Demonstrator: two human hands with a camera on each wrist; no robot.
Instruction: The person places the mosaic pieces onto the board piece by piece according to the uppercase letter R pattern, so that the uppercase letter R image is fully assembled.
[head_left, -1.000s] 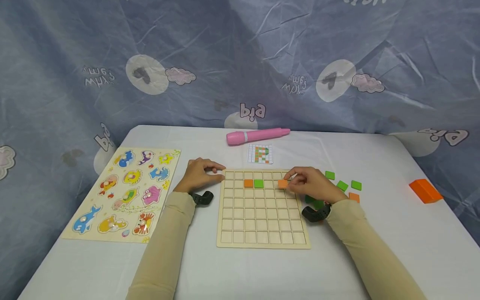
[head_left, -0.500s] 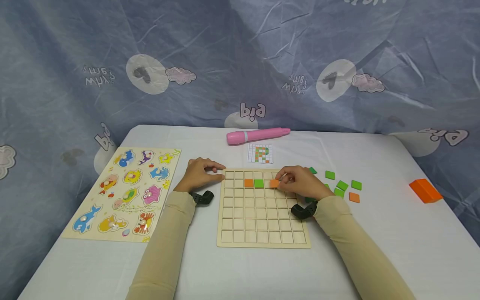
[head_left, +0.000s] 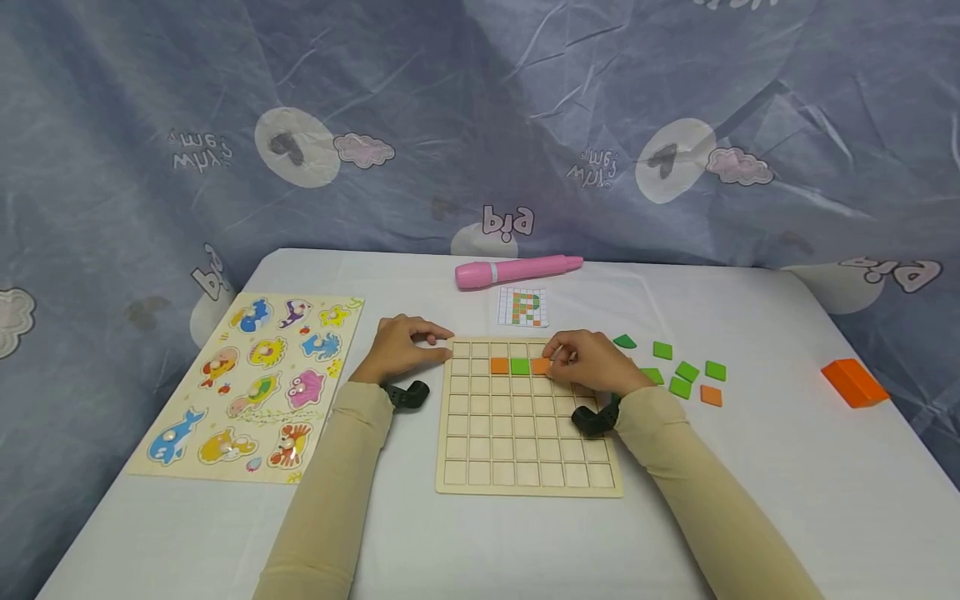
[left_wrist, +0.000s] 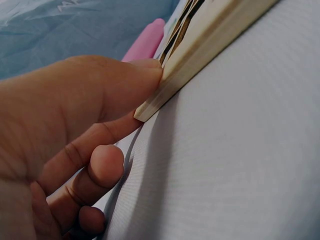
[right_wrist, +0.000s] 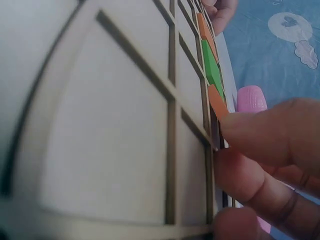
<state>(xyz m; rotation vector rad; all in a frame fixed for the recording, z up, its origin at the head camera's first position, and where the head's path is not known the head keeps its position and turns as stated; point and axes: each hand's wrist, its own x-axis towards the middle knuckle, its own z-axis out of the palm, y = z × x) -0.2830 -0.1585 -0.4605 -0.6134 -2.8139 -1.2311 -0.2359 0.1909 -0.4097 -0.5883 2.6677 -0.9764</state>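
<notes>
Orange square tile (head_left: 539, 367) in right hand's (head_left: 591, 360) pinch; likely light, stiff, best edge-held. Left hand (head_left: 402, 348), unclenched, touches wooden grid board (head_left: 525, 492).

Long tan sleeves (head_left: 330, 492), lightly creased; black wrist-worn devices (head_left: 595, 419), curved at the end.

The head view looks forward and down from above the table's (head_left: 405, 542) near side, with the board (head_left: 528, 492) below the frame's centre. The left wrist view, close and tilted, catches the board's edge upper right; the right skims low across its cells. All share the pink stick (head_left: 519, 271).
</notes>
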